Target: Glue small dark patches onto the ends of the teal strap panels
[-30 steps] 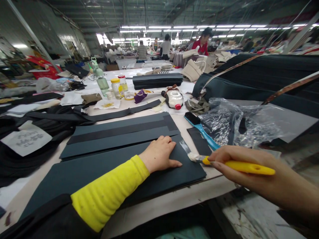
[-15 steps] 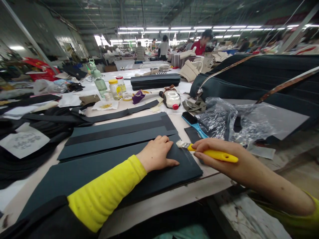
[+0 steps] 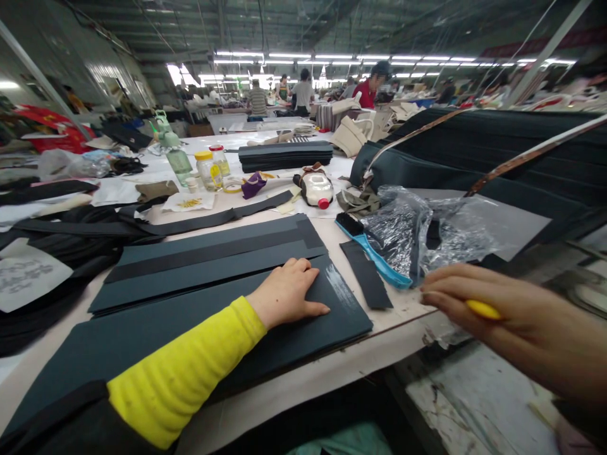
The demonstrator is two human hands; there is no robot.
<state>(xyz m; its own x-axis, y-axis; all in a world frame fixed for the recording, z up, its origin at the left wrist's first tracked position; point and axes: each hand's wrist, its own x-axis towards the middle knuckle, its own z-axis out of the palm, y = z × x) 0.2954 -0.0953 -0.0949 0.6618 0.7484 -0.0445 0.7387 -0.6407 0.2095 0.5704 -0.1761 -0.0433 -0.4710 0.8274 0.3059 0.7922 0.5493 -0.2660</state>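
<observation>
My left hand (image 3: 287, 294) lies flat, fingers spread, on a stack of dark blue-green fabric panels (image 3: 190, 335) at the table's near edge. A whitish wet-looking smear (image 3: 340, 283) marks the top panel's right end. Off to the right of the stack, my right hand (image 3: 488, 309) is closed around a paintbrush (image 3: 482, 309); only part of its yellow handle shows, and its bristles are hidden. Behind the near stack lies a second stack of panels (image 3: 156, 278) with a black strip (image 3: 208, 253) across it. A small black piece (image 3: 367, 275) rests between the stack and my right hand.
A blue-handled scrubbing brush (image 3: 374, 253) lies by crumpled clear plastic (image 3: 403, 227). Beyond are a white bottle with a red cap (image 3: 317, 188), glass jars (image 3: 208, 170) and folded dark panels (image 3: 284, 156). A large dark bundle (image 3: 497, 151) stands at right. People work in the background.
My right hand has moved right with the paintbrush, away from the panel, uncovering the whitish smear. My left hand stays on the stack. The whole view has shifted slightly.
</observation>
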